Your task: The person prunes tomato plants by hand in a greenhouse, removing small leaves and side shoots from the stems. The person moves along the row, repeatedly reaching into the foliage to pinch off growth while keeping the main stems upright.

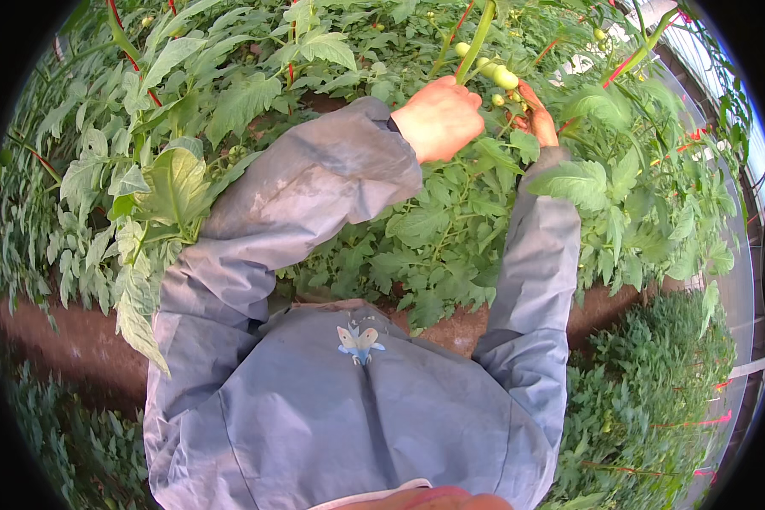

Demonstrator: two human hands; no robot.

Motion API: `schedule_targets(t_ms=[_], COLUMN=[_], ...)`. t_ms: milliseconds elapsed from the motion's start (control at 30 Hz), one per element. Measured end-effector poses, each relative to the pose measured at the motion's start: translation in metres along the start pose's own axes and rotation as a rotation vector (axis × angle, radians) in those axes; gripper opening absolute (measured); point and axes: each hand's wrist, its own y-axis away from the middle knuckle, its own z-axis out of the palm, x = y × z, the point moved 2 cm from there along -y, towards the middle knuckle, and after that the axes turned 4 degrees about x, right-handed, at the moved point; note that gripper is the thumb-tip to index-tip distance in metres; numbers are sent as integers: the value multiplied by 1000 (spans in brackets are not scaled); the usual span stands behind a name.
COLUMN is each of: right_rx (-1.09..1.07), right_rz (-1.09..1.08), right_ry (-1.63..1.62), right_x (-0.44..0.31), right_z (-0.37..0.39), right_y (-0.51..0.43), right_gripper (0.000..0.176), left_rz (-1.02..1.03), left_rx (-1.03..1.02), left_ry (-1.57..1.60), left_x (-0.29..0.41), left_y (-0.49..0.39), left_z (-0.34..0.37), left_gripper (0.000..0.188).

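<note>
My left hand (443, 120) is curled, knuckles up, around the lower visible part of a thick green tomato stem (479, 39); its palm side is hidden. Just right of that stem hangs a cluster of green tomatoes (505, 77), two of them larger and several small. Close against the cluster's right side is my right hand (537, 116), its fingers bent near the small fruits (498, 100). Leaves and fruit partly cover those fingers, so whether they grip anything cannot be told. Both arms reach forward in grey sleeves.
Dense tomato foliage (421, 223) surrounds both arms. Red strings (621, 69) run along several stems. A broad leaf (175, 185) lies against the left sleeve. Brown soil (70, 344) shows between the rows, with another plant row (656, 389) at lower right. Translucent sheeting (733, 255) borders the right.
</note>
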Motion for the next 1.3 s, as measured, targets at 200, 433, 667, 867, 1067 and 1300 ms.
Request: schedule_targets(t_ms=[200, 433, 667, 867, 1067, 1300], right_rx=[373, 326, 491, 431, 351, 647], right_rz=[-73, -78, -94, -105, -98, -268], right_ry=[-342, 409, 815, 621, 455, -326], right_x=[-5, -20, -4, -2, -8, -10], right_z=[-12, 45, 59, 57, 53, 80], right_y=[16, 59, 25, 19, 29, 136], right_gripper=[23, 26, 44, 34, 18, 26], left_rz=[-4, -1, 4, 5, -3, -11], left_rx=[16, 3, -14, 10, 41, 611], left_ry=[-15, -27, -55, -40, 42, 253], left_x=[2, 3, 4, 3, 6, 35], left_y=[3, -3, -1, -1, 1, 16], left_z=[-1, -5, -3, 2, -8, -50], left_gripper=[28, 24, 23, 22, 26, 56])
